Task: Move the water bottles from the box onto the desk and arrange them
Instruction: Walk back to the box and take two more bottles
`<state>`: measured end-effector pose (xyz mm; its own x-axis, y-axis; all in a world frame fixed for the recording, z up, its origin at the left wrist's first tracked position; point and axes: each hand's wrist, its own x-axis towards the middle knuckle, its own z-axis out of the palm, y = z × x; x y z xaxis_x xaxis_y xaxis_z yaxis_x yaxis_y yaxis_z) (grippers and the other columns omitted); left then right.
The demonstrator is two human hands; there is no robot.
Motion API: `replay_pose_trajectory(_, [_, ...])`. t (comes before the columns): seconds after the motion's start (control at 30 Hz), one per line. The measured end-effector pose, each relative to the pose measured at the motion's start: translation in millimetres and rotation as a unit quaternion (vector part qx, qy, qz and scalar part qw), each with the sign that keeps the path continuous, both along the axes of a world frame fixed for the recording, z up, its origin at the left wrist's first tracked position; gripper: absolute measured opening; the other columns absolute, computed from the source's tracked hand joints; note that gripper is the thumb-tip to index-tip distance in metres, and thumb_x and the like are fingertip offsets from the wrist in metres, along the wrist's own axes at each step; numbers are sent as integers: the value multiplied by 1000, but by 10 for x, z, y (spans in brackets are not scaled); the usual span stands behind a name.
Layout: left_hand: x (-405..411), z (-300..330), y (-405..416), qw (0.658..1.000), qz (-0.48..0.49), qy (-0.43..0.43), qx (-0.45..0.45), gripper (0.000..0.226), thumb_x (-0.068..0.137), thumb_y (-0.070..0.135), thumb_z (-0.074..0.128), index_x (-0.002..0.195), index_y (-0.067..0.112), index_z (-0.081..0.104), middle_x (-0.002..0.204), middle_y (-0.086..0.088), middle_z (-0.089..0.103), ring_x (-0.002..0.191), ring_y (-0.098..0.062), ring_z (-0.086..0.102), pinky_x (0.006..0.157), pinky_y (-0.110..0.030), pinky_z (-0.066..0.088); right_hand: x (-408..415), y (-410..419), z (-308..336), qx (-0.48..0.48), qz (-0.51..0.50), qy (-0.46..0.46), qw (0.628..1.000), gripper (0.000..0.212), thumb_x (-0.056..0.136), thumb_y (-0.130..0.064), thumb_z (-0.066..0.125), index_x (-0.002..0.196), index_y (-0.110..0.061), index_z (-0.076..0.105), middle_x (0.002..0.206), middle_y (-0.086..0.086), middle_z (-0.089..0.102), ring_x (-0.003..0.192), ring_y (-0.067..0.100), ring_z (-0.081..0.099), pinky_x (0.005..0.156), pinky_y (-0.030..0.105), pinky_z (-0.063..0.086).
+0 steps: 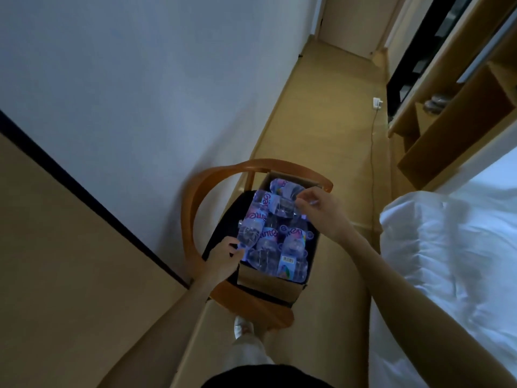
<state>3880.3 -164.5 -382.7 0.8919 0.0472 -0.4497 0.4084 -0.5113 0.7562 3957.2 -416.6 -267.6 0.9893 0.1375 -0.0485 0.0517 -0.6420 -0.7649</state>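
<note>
A cardboard box [267,281] sits on a wooden chair [193,197] and holds several clear water bottles with pink and blue labels. My left hand [223,257] grips the cap end of one bottle [253,219] lying slanted over the box's left side. My right hand [319,211] pinches the end of another bottle [284,204] lying across the far part of the box. More bottles [292,247] lie beneath them. The desk surface [56,247] runs along the left.
A white wall rises behind the chair. A bed with white bedding [447,261] fills the right side. Wooden shelving [453,121] and a cable on the floor [373,141] lie beyond. My foot [242,327] stands by the chair's near edge.
</note>
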Motion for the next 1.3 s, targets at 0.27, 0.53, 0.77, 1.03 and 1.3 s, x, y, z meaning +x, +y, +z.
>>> replay_pose_trajectory(0.27, [295, -401, 2, 986, 26, 151, -58, 54, 96, 38, 54, 141, 21, 30, 115, -9, 58, 93, -23, 61, 64, -31, 55, 444, -80, -234, -17, -46, 54, 997, 14, 95, -33, 59, 99, -21, 65, 95, -10, 67, 90, 6, 63, 77, 28, 50])
replay_pose_trajectory(0.53, [447, -738, -89, 974, 110, 184, -78, 44, 89, 31, 68, 122, 19, 42, 108, -3, 55, 85, -23, 62, 72, -42, 60, 646, -314, -477, -26, -78, 102, 991, 11, 94, -35, 59, 94, -26, 64, 94, -6, 69, 88, 10, 67, 82, 36, 56])
replay_pose_trajectory(0.77, [493, -741, -103, 985, 138, 99, -14, 33, 84, 41, 70, 92, 21, 46, 85, -3, 61, 71, -18, 63, 65, -39, 54, 976, -550, -666, -55, -76, 131, 987, 9, 93, -32, 56, 93, -26, 64, 97, -3, 68, 91, 16, 64, 85, 40, 54])
replay_pose_trajectory(1.03, [658, -356, -134, 989, 131, -65, 23, 21, 85, 30, 66, 90, 28, 46, 65, 1, 57, 52, -13, 55, 53, -40, 46, 1624, -568, -923, -156, 33, 153, 975, 18, 94, -31, 58, 105, -17, 56, 110, 8, 62, 94, 24, 58, 80, 37, 49])
replay_pose_trajectory(1.3, [981, -35, -262, 984, 105, -129, 58, 22, 90, 20, 65, 81, 24, 45, 59, 7, 40, 49, -10, 40, 50, -21, 36, 1781, -555, -1249, -297, 142, 208, 921, 62, 89, -37, 67, 135, -9, 36, 128, 16, 48, 107, 32, 56, 78, 38, 46])
